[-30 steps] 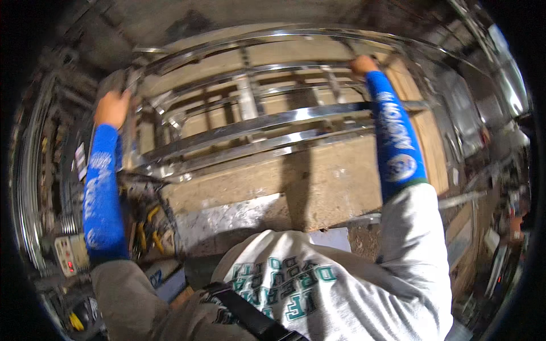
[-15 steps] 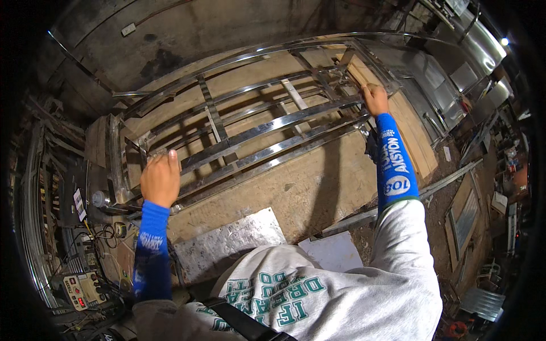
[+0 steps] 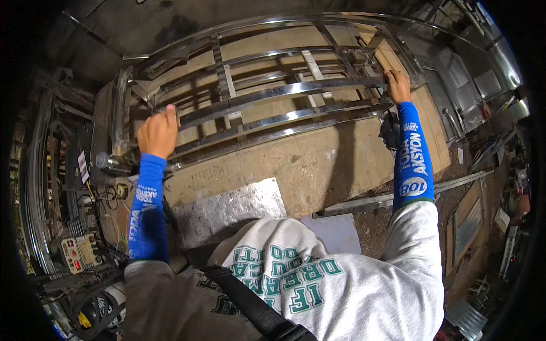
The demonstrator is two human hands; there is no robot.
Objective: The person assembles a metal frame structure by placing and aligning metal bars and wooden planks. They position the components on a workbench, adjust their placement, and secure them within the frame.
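Note:
A long metal frame (image 3: 219, 63) of shiny square tubes lies on a plywood-topped surface (image 3: 307, 162) ahead of me. One polished tube (image 3: 278, 91) runs lengthwise across its nearer half. My left hand (image 3: 156, 133) is closed around the left end of this tube, thumb up, near the frame's left corner. Around its right end my right hand (image 3: 398, 86) is curled, close to a wooden plank (image 3: 389, 59). Both hands hide the tube's ends. Whether the tube is joined to the frame, I cannot tell.
A flat sheet of scratched metal (image 3: 227, 206) lies on the near side. Metal lengths are stacked at the left, above a control box with a lit display (image 3: 81, 253) and cables. A long metal bar (image 3: 409, 190) lies at the right. A concrete wall stands behind.
The whole view has shifted, so frame and hands sit higher in the picture. Both hands keep their places at the tube's ends.

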